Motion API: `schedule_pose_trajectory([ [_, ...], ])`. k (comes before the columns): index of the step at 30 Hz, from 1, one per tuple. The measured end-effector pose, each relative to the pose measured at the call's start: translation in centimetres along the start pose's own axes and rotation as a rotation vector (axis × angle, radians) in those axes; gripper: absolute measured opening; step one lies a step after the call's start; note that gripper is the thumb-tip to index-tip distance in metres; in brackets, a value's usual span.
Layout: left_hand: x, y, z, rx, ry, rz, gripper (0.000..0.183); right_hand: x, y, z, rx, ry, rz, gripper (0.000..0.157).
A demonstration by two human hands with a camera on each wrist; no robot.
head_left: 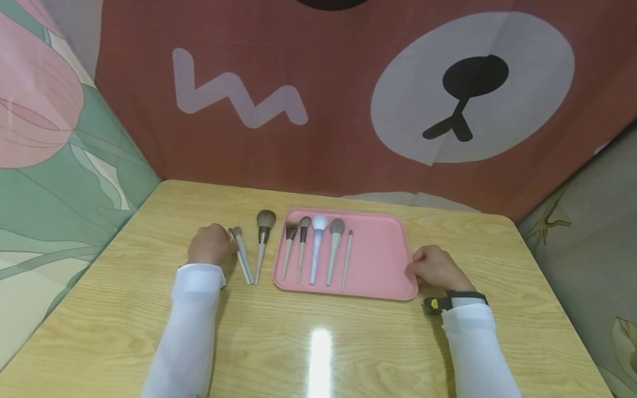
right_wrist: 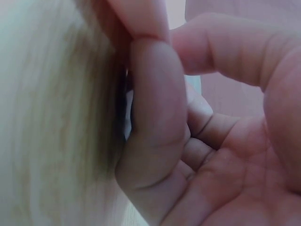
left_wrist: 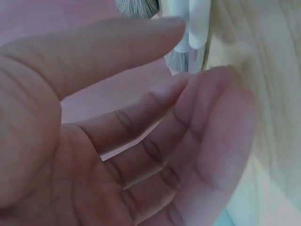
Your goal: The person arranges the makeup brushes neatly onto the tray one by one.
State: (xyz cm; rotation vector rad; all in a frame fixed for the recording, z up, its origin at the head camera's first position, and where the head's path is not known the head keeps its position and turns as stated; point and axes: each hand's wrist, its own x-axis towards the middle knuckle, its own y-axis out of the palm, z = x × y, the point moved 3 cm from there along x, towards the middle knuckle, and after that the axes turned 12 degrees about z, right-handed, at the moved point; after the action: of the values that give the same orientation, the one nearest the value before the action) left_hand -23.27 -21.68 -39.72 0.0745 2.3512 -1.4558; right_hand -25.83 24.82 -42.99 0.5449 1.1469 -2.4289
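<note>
Two slim makeup brushes (head_left: 243,251) lie side by side on the table. My left hand (head_left: 211,245) is at them, with its fingertips right at the nearer-left one. In the left wrist view the thumb (left_wrist: 155,40) overlaps the pale handles, and a gap shows between it and the bent fingers. A larger makeup brush (head_left: 262,237) with a dark, fluffy head lies to their right. My right hand (head_left: 438,266) pinches the right edge of a pink tray (head_left: 380,254) between thumb and fingers. Several makeup brushes lie in the tray's left half, including a white one (head_left: 317,243).
The wooden table (head_left: 269,342) reaches back to a wall with a printed brown cartoon face (head_left: 338,149). A floral-patterned panel (head_left: 55,182) stands along the left side. A dark strap with a small device (head_left: 438,305) is on the right wrist.
</note>
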Motion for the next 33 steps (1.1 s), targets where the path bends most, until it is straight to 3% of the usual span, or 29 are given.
schedule_pose_trajectory([
  [14,0.1,0.0,-0.3,-0.021,0.005,0.009,0.023,0.0,0.0,0.0,0.015,0.008,0.008,0.028],
  [22,0.1,-0.3,0.0,0.002,0.02,-0.018,0.007,0.0,0.1,0.0,0.008,-0.002,0.003,0.026],
  [33,0.5,-0.4,0.8,-0.035,-0.027,-0.016,0.028,0.0,0.1,0.0,0.003,0.003,0.007,0.027],
])
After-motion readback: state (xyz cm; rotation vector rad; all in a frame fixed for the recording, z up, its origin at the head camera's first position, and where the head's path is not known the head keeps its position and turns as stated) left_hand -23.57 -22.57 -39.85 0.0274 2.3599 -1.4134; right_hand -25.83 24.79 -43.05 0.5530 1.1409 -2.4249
